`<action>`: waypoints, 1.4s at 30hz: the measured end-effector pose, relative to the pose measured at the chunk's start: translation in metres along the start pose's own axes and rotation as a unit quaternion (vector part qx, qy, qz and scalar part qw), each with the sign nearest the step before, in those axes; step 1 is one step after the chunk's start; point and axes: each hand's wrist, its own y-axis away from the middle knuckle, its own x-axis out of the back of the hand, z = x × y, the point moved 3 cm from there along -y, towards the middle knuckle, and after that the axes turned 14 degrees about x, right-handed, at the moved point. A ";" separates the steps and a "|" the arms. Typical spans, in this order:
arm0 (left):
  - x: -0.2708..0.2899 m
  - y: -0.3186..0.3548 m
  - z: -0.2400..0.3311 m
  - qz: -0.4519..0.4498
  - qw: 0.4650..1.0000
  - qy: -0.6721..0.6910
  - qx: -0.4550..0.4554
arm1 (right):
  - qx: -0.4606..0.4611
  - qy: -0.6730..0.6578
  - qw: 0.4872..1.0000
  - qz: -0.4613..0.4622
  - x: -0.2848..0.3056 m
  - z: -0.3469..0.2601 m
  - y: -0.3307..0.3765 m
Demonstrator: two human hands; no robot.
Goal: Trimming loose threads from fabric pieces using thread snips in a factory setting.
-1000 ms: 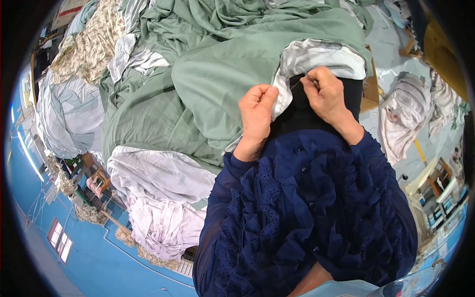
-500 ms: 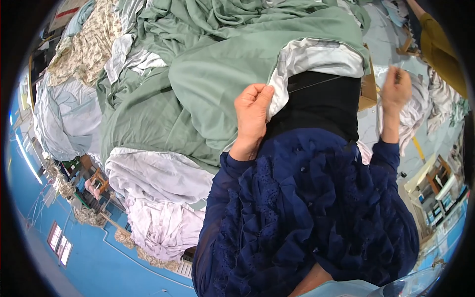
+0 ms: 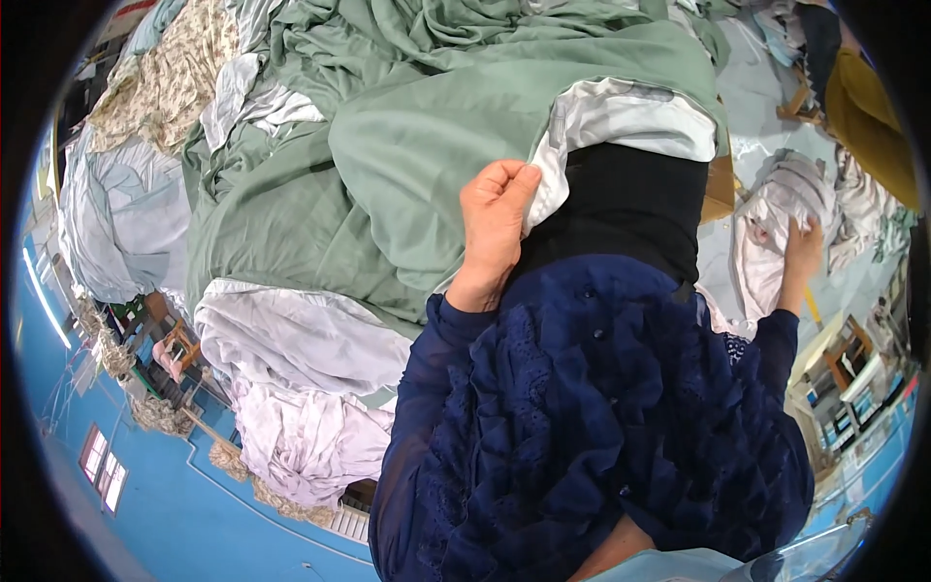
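A large green cloth (image 3: 427,145) with a white underside (image 3: 630,121) spreads in front of me and over my lap. My left hand (image 3: 493,218) is closed in a pinch, thumb against bent fingers, on the edge of this cloth where the white side folds out. Out to the right, away from the cloth, my right hand (image 3: 803,254) is held low with its fingers apart, and I see nothing in it. Behind it in the view lies a heap of pale pinkish-white cloth (image 3: 776,209).
Pale lilac cloth (image 3: 310,436), bluish-white cloth (image 3: 126,228) and a patterned beige cloth (image 3: 179,73) are piled on the left. A cardboard box (image 3: 718,189) stands right of my lap. Part of another person in a mustard garment (image 3: 868,116) shows at the upper right.
My right hand has moved outward and down to the right, and its fingers have spread. A thin thread seen near the cloth edge no longer shows. My left hand keeps its grip.
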 end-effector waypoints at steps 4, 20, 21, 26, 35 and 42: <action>0.002 0.004 0.001 0.007 0.999 -0.031 0.008 | 0.112 -0.449 0.887 0.012 0.100 -0.215 0.007; 0.003 0.007 0.000 0.007 0.992 -0.121 -0.019 | 0.563 -0.492 0.664 -0.011 0.154 -0.418 0.055; 0.004 0.004 -0.002 -0.006 0.994 -0.108 -0.014 | 0.567 -0.477 0.671 -0.008 0.151 -0.418 0.055; 0.003 -0.001 -0.004 -0.006 0.997 -0.082 -0.004 | 0.505 -0.514 0.694 -0.003 0.144 -0.414 0.047; 0.006 -0.005 -0.005 0.002 0.997 -0.081 0.015 | 0.339 -0.521 0.775 0.112 0.134 -0.381 0.022; 0.008 -0.008 -0.004 0.018 0.998 -0.049 0.022 | 0.160 -0.812 0.528 -0.191 0.153 -0.388 0.032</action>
